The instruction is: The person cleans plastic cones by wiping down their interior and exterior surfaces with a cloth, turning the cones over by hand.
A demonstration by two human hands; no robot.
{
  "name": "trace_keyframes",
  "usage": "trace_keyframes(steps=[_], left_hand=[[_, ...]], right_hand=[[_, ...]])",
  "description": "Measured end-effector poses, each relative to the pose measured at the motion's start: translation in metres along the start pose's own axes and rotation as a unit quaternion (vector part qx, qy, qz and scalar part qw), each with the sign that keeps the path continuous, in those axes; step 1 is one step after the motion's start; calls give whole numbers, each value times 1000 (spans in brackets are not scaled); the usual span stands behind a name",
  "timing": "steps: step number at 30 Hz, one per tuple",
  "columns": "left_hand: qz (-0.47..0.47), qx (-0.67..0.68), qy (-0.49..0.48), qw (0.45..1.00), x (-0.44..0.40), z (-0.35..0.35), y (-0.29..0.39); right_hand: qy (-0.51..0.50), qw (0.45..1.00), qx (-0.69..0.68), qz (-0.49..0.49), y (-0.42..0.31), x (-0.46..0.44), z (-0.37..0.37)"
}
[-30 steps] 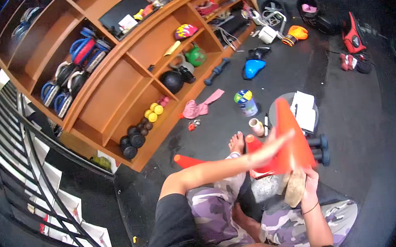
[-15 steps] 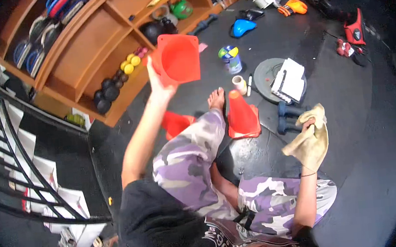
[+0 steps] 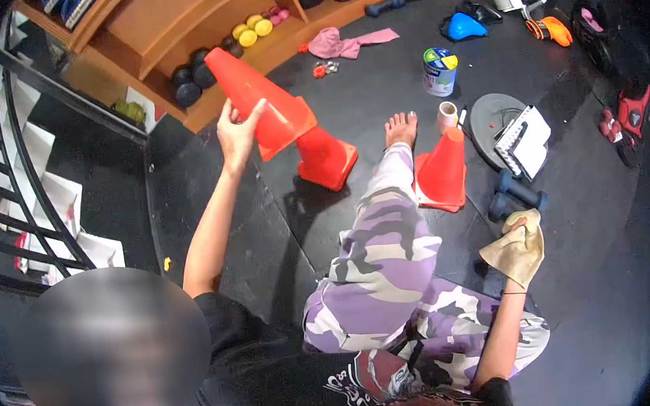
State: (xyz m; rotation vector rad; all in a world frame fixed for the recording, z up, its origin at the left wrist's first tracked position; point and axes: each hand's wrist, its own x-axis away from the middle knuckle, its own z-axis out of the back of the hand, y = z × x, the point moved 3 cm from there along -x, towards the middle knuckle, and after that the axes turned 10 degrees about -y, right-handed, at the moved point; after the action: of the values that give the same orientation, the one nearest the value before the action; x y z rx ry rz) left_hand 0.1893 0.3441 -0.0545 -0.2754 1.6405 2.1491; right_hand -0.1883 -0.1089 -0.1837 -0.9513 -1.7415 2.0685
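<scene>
Cones: three, all orange-red; one in my grip, two on the floor [image 3: 280, 223].
Left hand [image 3: 237, 137]: holding, thumb and fingers closed on the side of the first cone [image 3: 256, 92].
First cone: tilted, tip towards the shelf [image 3: 157, 39], base towards the second cone [image 3: 326, 160]; I cannot tell whether they touch.
Second cone: on the floor, its top hidden behind the first.
Third cone [image 3: 442, 172]: upright on the floor, just beside my one bare foot [image 3: 399, 131].
Right hand [image 3: 520, 225]: holding one beige cloth [image 3: 518, 257], which covers most of the hand.
Dumbbells: three on the floor; two [image 3: 525, 188] near my right hand, partly hidden by the cloth, one [image 3: 393, 2] along the shelf's bottom edge.
Disc [image 3: 482, 109]: one, grey, with one notebook [image 3: 533, 153] reaching past its rim and one pen [image 3: 518, 137] on the notebook.
Roll [image 3: 447, 117]: one, between the disc's edge and my foot.
Tin [image 3: 440, 73]: one, standing beyond the roll.
Gloves: one orange [image 3: 549, 31], on the floor well apart from my hands.
</scene>
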Motion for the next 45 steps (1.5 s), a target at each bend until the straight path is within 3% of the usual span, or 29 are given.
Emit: trace_keyframes(steps=[1, 5, 6, 9, 12, 16, 19, 23, 26, 29, 30, 32, 33, 35, 37, 38, 39, 40, 41, 43, 44, 45], left_hand=[[1, -19, 1, 1000, 8, -5, -6], [27, 39, -84, 995, 29, -24, -48], [25, 5, -116, 993, 29, -24, -66], [73, -27, -96, 992, 40, -43, -49], [73, -128, -26, 989, 52, -59, -49], [38, -235, 58, 969, 61, -80, -74], [36, -216, 80, 972, 66, -92, -84], [70, -243, 104, 962, 71, -108, -87], [100, -260, 142, 950, 84, -118, -111], [72, -263, 177, 946, 92, -129, -126], [75, -257, 174, 948, 93, -127, -130], [69, -260, 156, 950, 92, -126, -126], [73, -117, 134, 981, 90, -128, -126], [61, -139, 139, 979, 91, -132, -110], [32, -94, 121, 988, 89, -135, -115], [45, -142, 120, 982, 90, -137, -104], [54, -146, 104, 982, 91, -138, -104], [78, -159, 88, 980, 92, -135, -108], [101, -176, 72, 977, 93, -131, -111], [53, 62, 99, 992, 90, -130, -92], [110, -143, 134, 974, 82, -117, -85], [16, -112, 134, 984, 72, -121, -64]], right_hand=[[-1, 1000, -16, -12, 13, 3, 3], [59, 979, 195, -27, 43, 20, 10], [64, 980, 189, -21, 49, 22, 13], [74, 994, -5, -78, 66, 24, 17], [68, 994, 56, -63, 51, 20, -1], [61, 987, -102, -104, 48, 13, -11], [17, 997, 68, -25, 29, 11, -15], [11, 994, 111, -11, 6, 5, -20], [10, 986, 165, 9, 28, 10, -8], [36, 995, 50, -73, 52, 15, 1], [22, 989, 145, -22, 65, 19, 11], [37, 995, 31, -91, 54, 18, 6], [40, 992, -21, -115, 46, 18, 5], [84, 988, -79, -101, 55, 18, 9], [123, 919, -340, -155, 51, 18, 9], [108, 984, -120, -78, 47, 19, 15], [82, 991, 110, -5, 44, 17, 17], [114, 992, 55, -2, 50, 15, 19], [89, 991, 97, 36, 42, 13, 24], [67, 919, 347, 174, -11, 2, 21], [72, 963, 214, 147, 5, 3, 28], [79, 986, 75, 123, 24, 5, 35]])
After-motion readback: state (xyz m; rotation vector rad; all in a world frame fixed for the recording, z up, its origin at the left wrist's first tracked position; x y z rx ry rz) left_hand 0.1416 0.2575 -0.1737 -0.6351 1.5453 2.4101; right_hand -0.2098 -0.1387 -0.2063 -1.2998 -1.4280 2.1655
